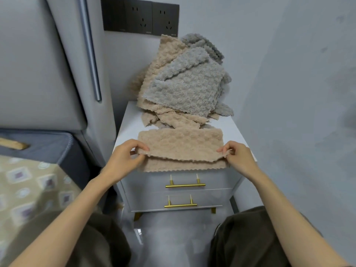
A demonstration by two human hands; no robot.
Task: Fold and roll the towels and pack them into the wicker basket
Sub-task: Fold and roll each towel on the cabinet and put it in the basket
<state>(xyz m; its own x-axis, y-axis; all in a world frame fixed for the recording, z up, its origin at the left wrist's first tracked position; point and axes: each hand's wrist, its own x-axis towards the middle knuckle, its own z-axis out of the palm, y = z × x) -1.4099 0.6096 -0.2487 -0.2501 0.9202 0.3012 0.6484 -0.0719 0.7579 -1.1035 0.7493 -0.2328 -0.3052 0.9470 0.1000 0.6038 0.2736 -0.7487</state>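
Beige towel (181, 144), top-layer corners in hands (123, 159) (239, 159), over nightstand (130, 130) front edge

**A:** Where is there room on the nightstand (128, 120)?

**B:** There's a bare strip along its left edge and a small patch at its right front corner. The heap of towels (183, 83) fills its back half.

**A:** And its front?

**B:** The beige towel (181, 145) spans it, with the left hand (123, 157) and right hand (238, 158) pinching its ends.

**A:** And around it?

**B:** The padded headboard (38, 64) is close on its left and the wall (298, 93) close on its right. There's open floor (173, 237) before its drawers, between the knees (250, 237).
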